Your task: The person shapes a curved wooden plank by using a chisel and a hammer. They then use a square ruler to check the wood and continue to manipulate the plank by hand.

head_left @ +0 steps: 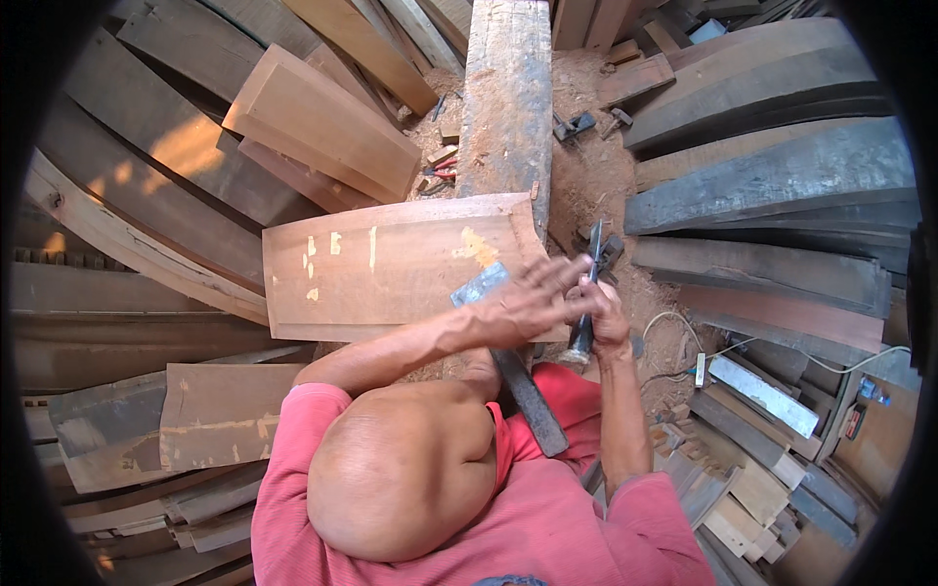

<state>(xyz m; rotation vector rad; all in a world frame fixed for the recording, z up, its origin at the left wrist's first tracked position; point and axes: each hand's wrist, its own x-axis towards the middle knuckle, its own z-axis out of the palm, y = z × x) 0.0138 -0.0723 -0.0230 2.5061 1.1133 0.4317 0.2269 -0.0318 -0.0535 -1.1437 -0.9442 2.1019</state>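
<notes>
My right hand point(608, 313) holds a dark chisel-like tool point(584, 334) upright in the picture, its slim metal blade toward the top. My left hand point(537, 293), blurred, has its fingers spread and reaches across beside that tool; I cannot tell whether it touches it. Below both lies a curved wooden panel point(366, 283) with pale yellowish patches, across a long worn beam point(506, 98). A long flat bar point(528, 400), dark at its near end, passes under my left forearm; a bluish metal piece point(477, 283) shows on the panel beyond it, possibly the same bar.
Stacked boards point(752, 205) line both sides, with loose planks point(313, 127) at upper left. Red-handled pliers point(442, 168), a hand plane point(575, 125) and shavings point(586, 78) lie around the beam. A white cable point(855, 363) runs over offcuts at lower right.
</notes>
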